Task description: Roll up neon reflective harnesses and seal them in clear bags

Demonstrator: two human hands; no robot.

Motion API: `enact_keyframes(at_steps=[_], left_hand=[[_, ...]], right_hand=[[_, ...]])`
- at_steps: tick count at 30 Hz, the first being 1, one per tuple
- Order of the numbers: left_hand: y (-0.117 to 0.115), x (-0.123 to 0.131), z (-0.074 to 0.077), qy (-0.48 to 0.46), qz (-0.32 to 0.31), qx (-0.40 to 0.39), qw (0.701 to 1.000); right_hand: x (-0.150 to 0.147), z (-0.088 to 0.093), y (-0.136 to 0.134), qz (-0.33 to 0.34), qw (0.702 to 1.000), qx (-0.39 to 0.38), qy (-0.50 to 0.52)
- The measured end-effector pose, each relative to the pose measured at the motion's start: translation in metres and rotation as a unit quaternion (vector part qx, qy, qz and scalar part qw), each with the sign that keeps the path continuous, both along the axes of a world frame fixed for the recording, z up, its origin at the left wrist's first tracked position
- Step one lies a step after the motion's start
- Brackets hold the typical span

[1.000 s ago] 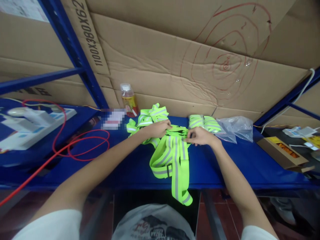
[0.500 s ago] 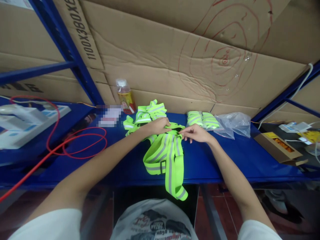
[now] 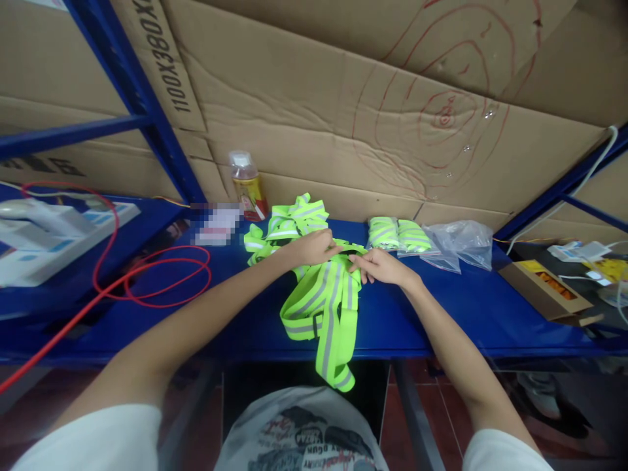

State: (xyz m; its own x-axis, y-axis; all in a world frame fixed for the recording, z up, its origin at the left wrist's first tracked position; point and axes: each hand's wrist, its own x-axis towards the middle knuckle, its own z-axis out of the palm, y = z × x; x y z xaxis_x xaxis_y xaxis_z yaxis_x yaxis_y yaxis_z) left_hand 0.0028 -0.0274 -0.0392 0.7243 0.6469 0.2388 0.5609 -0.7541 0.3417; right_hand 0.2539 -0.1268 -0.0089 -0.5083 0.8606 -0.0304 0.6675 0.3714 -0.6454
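Observation:
A neon-yellow reflective strap point(image 3: 328, 307) with grey stripes and a black buckle lies on the blue table, one loop hanging over its front edge. My left hand point(image 3: 314, 247) is closed on the upper part of this strap. Opposite it, my right hand point(image 3: 377, 265) pinches the strap's upper right side between thumb and fingers. A dark gap shows in the webbing between both hands. Behind my left hand sits a heap of more neon-yellow reflective straps point(image 3: 299, 219); whether it joins the held strap I cannot tell.
Two bagged strap bundles point(image 3: 398, 234) and clear plastic bags point(image 3: 461, 242) lie at the back right. A bottle point(image 3: 249, 190) stands by the cardboard wall point(image 3: 294, 98). Red cable point(image 3: 167, 261) and a white device point(image 3: 59, 235) are at left, an open carton point(image 3: 544, 291) at right.
My right hand has shifted slightly left at the strap's upper edge. The hanging loop has swung a little left. My left hand keeps nearly the same place.

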Motion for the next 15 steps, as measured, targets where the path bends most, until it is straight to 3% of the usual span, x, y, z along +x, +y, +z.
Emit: enact_keyframes(at_steps=[3,8,11,15], left_hand=[[0.005,0.000,0.002,-0.044,-0.003,-0.023,0.999],[0.016,0.003,0.000,-0.061,-0.011,-0.045,0.997],[0.018,0.002,-0.001,-0.066,-0.010,-0.058,0.996],[0.020,-0.003,-0.001,-0.069,-0.020,-0.070,0.995]], right_hand=[[0.003,-0.005,0.006,-0.022,1.000,-0.001,0.007],[0.011,-0.011,0.019,-0.137,0.977,0.161,0.025],[0.014,-0.015,0.024,-0.124,0.967,0.219,-0.033],[0.014,-0.023,0.030,-0.116,0.972,0.191,-0.068]])
